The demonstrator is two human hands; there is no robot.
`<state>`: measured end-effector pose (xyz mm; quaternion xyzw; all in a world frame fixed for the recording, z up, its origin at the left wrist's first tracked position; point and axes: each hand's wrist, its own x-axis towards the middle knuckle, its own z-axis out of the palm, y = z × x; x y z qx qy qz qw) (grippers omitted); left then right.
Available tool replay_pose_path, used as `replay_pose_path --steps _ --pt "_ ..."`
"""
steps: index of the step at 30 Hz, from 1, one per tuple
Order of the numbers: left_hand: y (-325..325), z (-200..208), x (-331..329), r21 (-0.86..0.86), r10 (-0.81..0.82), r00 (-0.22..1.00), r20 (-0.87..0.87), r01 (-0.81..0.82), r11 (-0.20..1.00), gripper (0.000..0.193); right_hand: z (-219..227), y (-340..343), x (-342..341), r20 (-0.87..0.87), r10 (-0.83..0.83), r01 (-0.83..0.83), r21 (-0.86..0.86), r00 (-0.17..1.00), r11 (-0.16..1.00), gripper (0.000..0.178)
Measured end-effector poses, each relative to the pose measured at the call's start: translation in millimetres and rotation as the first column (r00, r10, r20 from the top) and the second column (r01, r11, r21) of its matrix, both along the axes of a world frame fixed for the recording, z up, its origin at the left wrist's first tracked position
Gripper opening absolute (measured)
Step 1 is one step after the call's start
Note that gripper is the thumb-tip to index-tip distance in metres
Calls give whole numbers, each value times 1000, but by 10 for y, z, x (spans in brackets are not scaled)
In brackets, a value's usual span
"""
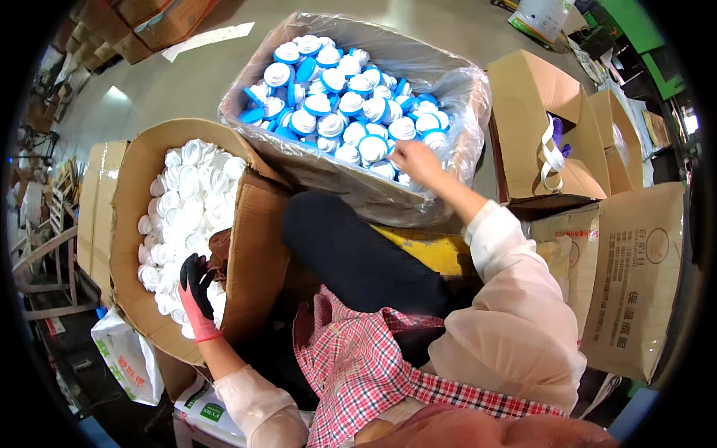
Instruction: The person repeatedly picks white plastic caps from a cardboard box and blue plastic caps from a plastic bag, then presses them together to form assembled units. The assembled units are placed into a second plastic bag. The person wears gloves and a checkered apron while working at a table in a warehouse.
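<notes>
My left hand (196, 297), in a pink glove with black fingers, reaches into a round-sided cardboard box (119, 224) among white plastic caps (183, 198). Its fingers look slightly spread, and I see nothing held in them. A brown cloth (219, 252) lies beside those fingers, against the box wall. My bare right hand (418, 162) is over the near right part of a plastic-lined box (314, 175). That box is heaped with blue-and-white stepped caps (340, 101). The right fingers are curled in; whatever they hold, if anything, is hidden.
To the right stands an open cardboard carton (534, 149) with a white strap (553, 160) over its edge. A closed carton (635, 276) is nearer on that side. At the lower left hangs a white bag (128, 358). Something yellow (429, 250) shows beside my dark-trousered leg.
</notes>
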<state>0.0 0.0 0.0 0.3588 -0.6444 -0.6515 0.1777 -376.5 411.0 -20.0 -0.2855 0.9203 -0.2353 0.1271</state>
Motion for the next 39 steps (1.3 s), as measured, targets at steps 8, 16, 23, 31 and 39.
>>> replay_pose_path --steps 8,16,23,31,39 --pt "-68 -424 199 -254 72 986 149 -32 967 32 863 -840 1691 -242 472 -514 -596 848 618 22" --pt "75 -627 376 -325 133 975 178 -69 943 35 762 -1889 2752 -360 867 -796 -602 344 65 23" --pt "373 -304 186 -630 295 884 362 -1 777 35 363 -1847 2785 -97 985 -970 -212 145 121 21" --pt "492 -271 167 -649 267 871 412 75 757 39 462 -1854 2895 -8 995 -991 -85 103 102 24" --pt "369 -439 244 -654 251 922 296 4 757 38 857 -1774 2525 -432 788 -822 -546 439 159 15"
